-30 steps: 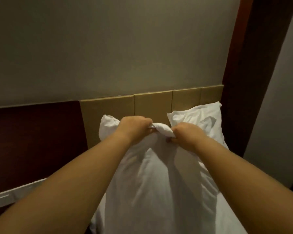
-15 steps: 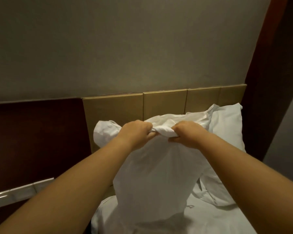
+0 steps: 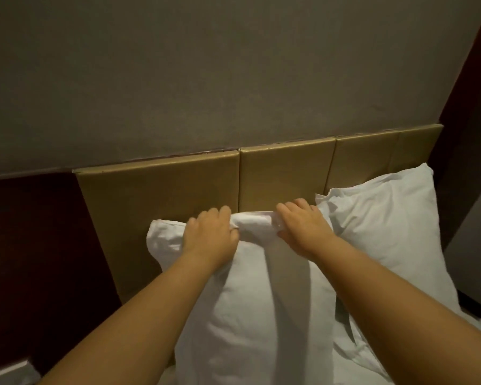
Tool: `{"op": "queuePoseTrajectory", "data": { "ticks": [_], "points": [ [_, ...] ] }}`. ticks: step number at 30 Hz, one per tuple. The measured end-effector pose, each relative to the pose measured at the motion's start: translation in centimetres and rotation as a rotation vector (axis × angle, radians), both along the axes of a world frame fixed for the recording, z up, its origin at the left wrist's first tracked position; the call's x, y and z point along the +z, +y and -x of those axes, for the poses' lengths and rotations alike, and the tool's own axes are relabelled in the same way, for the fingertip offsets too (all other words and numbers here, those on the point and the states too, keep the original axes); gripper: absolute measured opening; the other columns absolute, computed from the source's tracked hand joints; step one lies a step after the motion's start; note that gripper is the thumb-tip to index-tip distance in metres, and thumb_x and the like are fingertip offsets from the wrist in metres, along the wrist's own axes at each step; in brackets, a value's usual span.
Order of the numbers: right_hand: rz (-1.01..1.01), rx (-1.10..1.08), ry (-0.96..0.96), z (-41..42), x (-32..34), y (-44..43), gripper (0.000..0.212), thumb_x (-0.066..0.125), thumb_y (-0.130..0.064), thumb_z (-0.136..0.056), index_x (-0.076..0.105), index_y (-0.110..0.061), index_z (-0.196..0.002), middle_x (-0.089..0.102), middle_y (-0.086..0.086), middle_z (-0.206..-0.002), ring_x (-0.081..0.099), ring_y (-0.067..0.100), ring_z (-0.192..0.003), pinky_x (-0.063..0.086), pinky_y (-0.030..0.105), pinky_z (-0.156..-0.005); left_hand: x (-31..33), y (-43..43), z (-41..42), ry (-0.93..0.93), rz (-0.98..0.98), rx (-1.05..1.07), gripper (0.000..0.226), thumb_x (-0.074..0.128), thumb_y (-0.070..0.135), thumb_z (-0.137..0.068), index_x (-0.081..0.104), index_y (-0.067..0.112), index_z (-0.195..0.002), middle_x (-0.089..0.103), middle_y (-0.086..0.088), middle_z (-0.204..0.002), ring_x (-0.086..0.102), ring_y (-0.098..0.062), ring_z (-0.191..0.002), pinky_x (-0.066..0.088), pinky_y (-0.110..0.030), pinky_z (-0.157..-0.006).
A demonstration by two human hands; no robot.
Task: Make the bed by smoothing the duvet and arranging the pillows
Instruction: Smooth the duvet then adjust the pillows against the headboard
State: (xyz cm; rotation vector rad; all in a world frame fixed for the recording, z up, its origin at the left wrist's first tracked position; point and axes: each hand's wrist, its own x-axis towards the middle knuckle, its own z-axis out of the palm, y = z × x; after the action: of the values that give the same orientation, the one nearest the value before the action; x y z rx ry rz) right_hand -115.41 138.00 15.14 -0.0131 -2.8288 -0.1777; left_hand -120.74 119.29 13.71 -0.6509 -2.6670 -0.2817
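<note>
A white pillow stands upright on the bed against the tan padded headboard. My left hand and my right hand both grip its bunched top edge, close together. A second white pillow leans on the headboard to the right, partly behind my right arm. White bedding lies crumpled below it. The lower part of the held pillow runs out of the bottom of the view.
A grey wall rises above the headboard. A dark red-brown panel lies to the left and a dark wooden post to the right. A pale strip shows at the lower left corner.
The held pillow has come down from being lifted and now rests upright against the headboard. Both hands keep hold of its top edge. The view has shifted so the second pillow sits further right.
</note>
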Motion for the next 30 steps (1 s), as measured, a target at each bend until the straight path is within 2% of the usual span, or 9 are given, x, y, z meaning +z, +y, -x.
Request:
{"op": "queuePoseTrajectory", "data": {
  "ticks": [3, 7, 11, 14, 16, 19, 24, 27, 30],
  "points": [
    [-0.039, -0.085, 0.044, 3.3, -1.4, -0.1, 0.030, 0.058, -0.022, -0.091, 0.048, -0.021, -0.119, 0.055, 0.000, -0.125, 0.042, 0.026, -0.119, 0.035, 0.038, -0.096, -1.5, -0.3, 2.9, 0.076, -0.034, 0.068, 0.008, 0.040, 0.031, -0.092, 0.037, 0.023, -0.091, 0.047, 0.002, -0.088, 0.045, -0.017, -0.078, 0.039, -0.031, -0.075],
    [-0.008, -0.162, 0.031, 5.0, -2.8, 0.0, 0.022, 0.052, -0.025, -0.095, 0.050, -0.023, -0.116, 0.056, -0.001, -0.120, 0.041, 0.025, -0.113, 0.035, 0.034, -0.091, -2.7, -0.7, 4.7, 0.105, -0.025, 0.065, 0.011, 0.041, 0.014, -0.092, 0.036, 0.023, -0.087, 0.051, 0.003, -0.082, 0.044, -0.015, -0.070, 0.032, -0.027, -0.067],
    [0.010, -0.151, 0.041, 5.5, -3.4, -0.6, 0.019, 0.058, -0.026, -0.093, 0.053, -0.023, -0.111, 0.060, -0.002, -0.112, 0.043, 0.020, -0.100, 0.040, 0.031, -0.086, -2.9, -1.6, 4.9, 0.152, -0.065, 0.002, 0.008, 0.043, 0.014, -0.095, 0.046, 0.022, -0.096, 0.053, 0.004, -0.085, 0.042, -0.012, -0.071, 0.032, -0.023, -0.066],
    [0.049, -0.119, 0.115, 5.2, -2.9, -1.8, 0.012, 0.058, -0.019, -0.091, 0.053, -0.019, -0.102, 0.060, 0.001, -0.103, 0.038, 0.018, -0.085, 0.038, 0.030, -0.073, -2.9, -3.2, 4.7, 0.208, -0.061, 0.017, 0.008, 0.041, 0.027, -0.097, 0.047, 0.023, -0.096, 0.054, 0.005, -0.081, 0.044, -0.013, -0.068, 0.036, -0.028, -0.067],
    [0.154, -0.067, 0.110, 4.9, -2.3, -3.6, 0.006, 0.050, -0.022, -0.093, 0.051, -0.016, -0.095, 0.060, 0.003, -0.098, 0.047, 0.022, -0.081, 0.042, 0.033, -0.068, -2.5, -4.7, 4.3, 0.154, -0.003, 0.040, 0.017, 0.038, 0.038, -0.096, 0.045, 0.025, -0.088, 0.051, 0.007, -0.077, 0.048, -0.013, -0.068, 0.042, -0.031, -0.072],
    [0.267, -0.028, -0.031, 4.5, -1.8, -7.3, 0.018, 0.047, -0.021, -0.091, 0.058, -0.012, -0.101, 0.060, 0.006, -0.100, 0.061, 0.030, -0.092, 0.051, 0.038, -0.076, -2.3, -6.8, 3.7, 0.052, 0.169, 0.050, 0.017, 0.037, 0.035, -0.096, 0.046, 0.025, -0.085, 0.056, 0.004, -0.080, 0.051, -0.015, -0.068, 0.047, -0.032, -0.068],
    [0.357, 0.065, -0.029, 4.0, -1.2, -11.2, 0.017, 0.041, 0.003, -0.092, 0.051, -0.006, -0.102, 0.051, 0.012, -0.107, 0.055, 0.032, -0.095, 0.041, 0.036, -0.073, -1.0, -9.6, 2.0, -0.007, 0.259, 0.195, 0.009, 0.038, 0.019, -0.098, 0.045, 0.020, -0.094, 0.047, 0.005, -0.072, 0.048, -0.017, -0.060, 0.039, -0.030, -0.053],
    [0.367, 0.160, -0.055, 3.0, -1.0, -11.6, 0.018, 0.041, 0.005, -0.091, 0.050, -0.007, -0.100, 0.049, 0.012, -0.106, 0.053, 0.030, -0.091, 0.039, 0.035, -0.071, 0.2, -9.4, 1.1, -0.060, 0.257, 0.243, 0.015, 0.037, 0.019, -0.096, 0.052, 0.017, -0.097, 0.055, 0.001, -0.080, 0.052, -0.020, -0.069, 0.043, -0.032, -0.060],
    [0.369, 0.172, -0.062, 1.1, 0.1, -8.7, 0.022, 0.045, 0.004, -0.089, 0.053, -0.006, -0.107, 0.050, 0.012, -0.112, 0.055, 0.030, -0.097, 0.047, 0.039, -0.079, 2.0, -4.7, -0.2, -0.019, 0.214, 0.120, 0.022, 0.040, 0.027, -0.092, 0.055, 0.018, -0.105, 0.059, -0.004, -0.103, 0.057, -0.025, -0.092, 0.044, -0.036, -0.073]
  ]
}}
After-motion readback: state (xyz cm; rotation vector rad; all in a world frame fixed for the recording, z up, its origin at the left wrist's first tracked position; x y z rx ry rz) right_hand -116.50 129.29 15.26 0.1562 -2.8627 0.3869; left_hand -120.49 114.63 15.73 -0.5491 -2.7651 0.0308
